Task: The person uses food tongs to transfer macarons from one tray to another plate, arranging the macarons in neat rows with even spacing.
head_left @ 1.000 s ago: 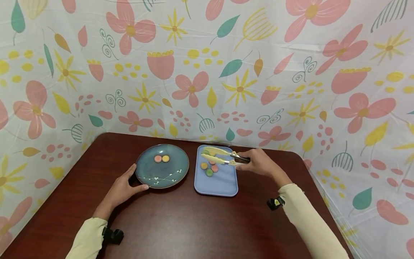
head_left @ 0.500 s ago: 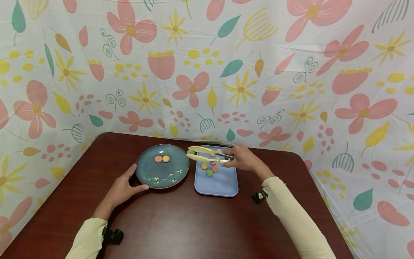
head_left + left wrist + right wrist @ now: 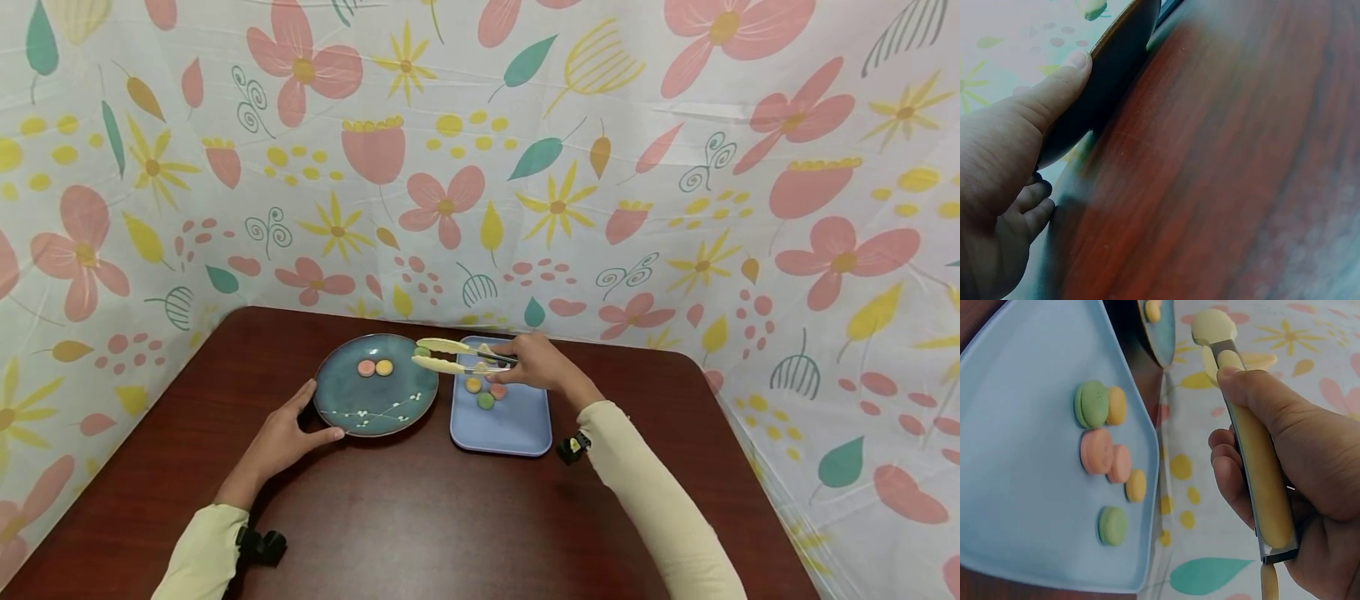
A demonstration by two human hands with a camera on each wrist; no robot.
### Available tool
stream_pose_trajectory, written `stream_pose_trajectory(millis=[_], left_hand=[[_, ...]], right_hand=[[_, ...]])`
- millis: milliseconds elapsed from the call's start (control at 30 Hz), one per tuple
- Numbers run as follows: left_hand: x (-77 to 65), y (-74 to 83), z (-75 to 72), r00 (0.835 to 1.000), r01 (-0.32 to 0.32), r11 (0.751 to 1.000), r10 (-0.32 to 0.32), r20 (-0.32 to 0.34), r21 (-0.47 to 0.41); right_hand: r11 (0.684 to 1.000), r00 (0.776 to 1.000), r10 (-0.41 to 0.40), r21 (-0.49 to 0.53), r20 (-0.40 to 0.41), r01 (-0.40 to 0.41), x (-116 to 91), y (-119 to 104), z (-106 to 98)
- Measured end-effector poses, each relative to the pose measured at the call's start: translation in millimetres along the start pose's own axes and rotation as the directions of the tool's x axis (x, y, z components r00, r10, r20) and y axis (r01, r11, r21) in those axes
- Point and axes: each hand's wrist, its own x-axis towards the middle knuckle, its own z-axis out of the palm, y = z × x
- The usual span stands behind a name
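Observation:
My left hand holds the left rim of a round blue-green plate, its thumb pressing the edge in the left wrist view. A pink macaron and a yellow macaron lie side by side on that plate. My right hand grips tongs with cream-coloured tips. Pinched at their end is a green macaron, above the plate's right edge. Under my right hand, a light blue tray bears several macarons, among them a green one and a pink one.
Plate and tray stand side by side near the back of a dark brown wooden table, a narrow gap between them. Behind the table hangs a white floral cloth. Each wrist wears a small black camera, such as the left one.
My right hand has moved left, carrying the tongs and the green macaron from over the tray to the plate's right edge. The left hand and plate have stayed put.

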Motion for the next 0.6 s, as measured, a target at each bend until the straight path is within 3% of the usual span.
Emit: stream_pose_trajectory(millis=[300, 600], left_hand=[[0.0, -1.4, 0.1, 1.0, -0.003, 1.0, 0.003, -0.002, 0.005], [0.7, -3.1, 1.2, 1.0, -0.003, 1.0, 0.003, -0.005, 0.0]], right_hand=[[0.999, 1.0, -0.021, 0.033, 0.023, 0.02, 16, 1, 14], [0.999, 0.999, -0.041, -0.019, 0.027, 0.041, 30, -1, 25]])
